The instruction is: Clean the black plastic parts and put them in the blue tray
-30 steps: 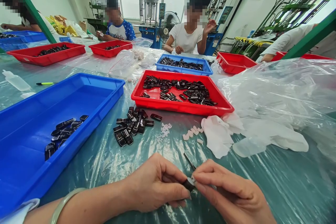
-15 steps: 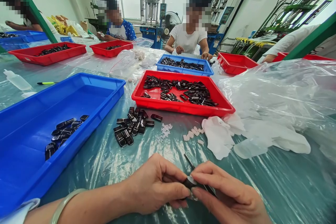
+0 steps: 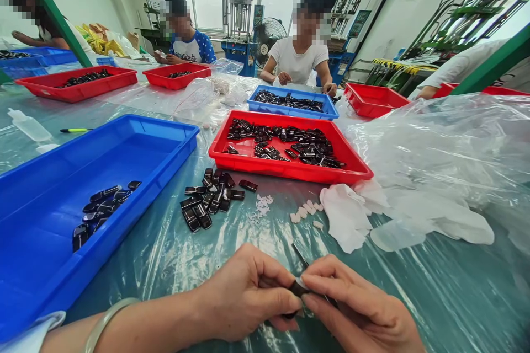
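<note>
Between my two hands, low in the head view, is a small black plastic part [image 3: 298, 288], mostly hidden by fingers. My left hand [image 3: 248, 292] pinches it between thumb and forefinger. My right hand [image 3: 356, 298] is closed at its other end, with fingertips touching the part. A thin dark metal tool [image 3: 300, 254], perhaps tweezers, sticks out from the right fingers. Beyond the hands lie a pile of glossy black parts [image 3: 211, 196], small white bits [image 3: 261, 207] and pale pink pieces [image 3: 306, 210].
A blue tray [image 3: 165, 146] with several black parts stands at the left. Ahead is a red tray [image 3: 290, 172] full of them. White cloths [image 3: 348, 220] and clear plastic sheeting [image 3: 447, 138] lie at the right. Across the table, co-workers sit behind more trays [image 3: 293, 113].
My hands stay together on the black part, with only slight finger movement. The right hand's tool has tilted slightly. The whole view has shifted a little.
</note>
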`<state>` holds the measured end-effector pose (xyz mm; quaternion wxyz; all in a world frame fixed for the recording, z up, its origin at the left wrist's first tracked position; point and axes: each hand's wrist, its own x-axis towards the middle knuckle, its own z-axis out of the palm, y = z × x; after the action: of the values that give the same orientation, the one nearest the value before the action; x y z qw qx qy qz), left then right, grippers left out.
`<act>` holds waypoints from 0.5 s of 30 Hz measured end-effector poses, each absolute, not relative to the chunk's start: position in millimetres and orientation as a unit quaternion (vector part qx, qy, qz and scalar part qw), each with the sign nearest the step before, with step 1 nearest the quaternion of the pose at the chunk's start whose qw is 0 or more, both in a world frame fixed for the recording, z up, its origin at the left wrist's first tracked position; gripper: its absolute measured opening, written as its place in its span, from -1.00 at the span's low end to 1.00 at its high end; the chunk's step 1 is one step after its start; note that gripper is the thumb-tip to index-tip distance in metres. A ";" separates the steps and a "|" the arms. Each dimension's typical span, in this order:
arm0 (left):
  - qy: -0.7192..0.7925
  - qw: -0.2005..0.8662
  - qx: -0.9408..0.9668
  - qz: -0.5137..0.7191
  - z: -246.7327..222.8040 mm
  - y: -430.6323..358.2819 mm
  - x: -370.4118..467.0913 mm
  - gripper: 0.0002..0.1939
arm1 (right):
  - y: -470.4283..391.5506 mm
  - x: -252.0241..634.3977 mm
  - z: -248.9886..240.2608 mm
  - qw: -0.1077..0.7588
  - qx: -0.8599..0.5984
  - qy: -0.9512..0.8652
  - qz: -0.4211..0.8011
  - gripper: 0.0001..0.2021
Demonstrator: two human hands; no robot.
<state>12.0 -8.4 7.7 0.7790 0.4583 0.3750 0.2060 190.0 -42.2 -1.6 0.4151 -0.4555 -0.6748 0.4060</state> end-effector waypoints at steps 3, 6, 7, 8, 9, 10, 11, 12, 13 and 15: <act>0.379 0.779 0.456 0.204 9.1 -8.7 12.1 -0.84 | -43.1 190.6 -2.5 0.417 -0.454 -0.673 0.408 -0.63; 0.379 0.780 0.454 0.203 10.2 -8.9 12.4 -0.85 | -43.5 191.3 -3.8 0.416 -0.444 -0.676 0.414 -0.61; 0.378 0.780 0.455 0.203 10.2 -9.0 12.5 -0.85 | -43.4 191.3 -4.2 0.415 -0.443 -0.676 0.417 -0.61; 0.377 0.780 0.456 0.204 10.1 -9.0 12.5 -0.85 | -43.2 191.2 -4.6 0.413 -0.442 -0.676 0.421 -0.62; 0.377 0.780 0.456 0.204 9.8 -9.2 12.5 -0.85 | -43.1 191.0 -5.0 0.412 -0.440 -0.676 0.424 -0.62; 0.378 0.779 0.457 0.203 9.4 -9.3 12.4 -0.85 | -43.0 190.7 -5.4 0.413 -0.439 -0.674 0.426 -0.63; 0.379 0.778 0.458 0.202 8.9 -9.6 12.4 -0.85 | -42.9 190.3 -5.6 0.415 -0.440 -0.672 0.427 -0.64; 0.380 0.778 0.459 0.201 8.5 -9.8 12.3 -0.86 | -42.9 189.9 -5.7 0.417 -0.440 -0.672 0.426 -0.66; 0.382 0.777 0.459 0.201 8.1 -10.0 12.2 -0.86 | -42.8 189.4 -5.4 0.416 -0.443 -0.672 0.424 -0.67; 0.387 0.776 0.457 0.201 8.1 -10.1 12.0 -0.88 | -42.1 188.4 -4.0 0.412 -0.449 -0.672 0.420 -0.71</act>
<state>12.0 -10.1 8.1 0.7756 0.4566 0.3869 0.2008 188.4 -42.1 -4.0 0.4123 -0.4493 -0.6720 0.4203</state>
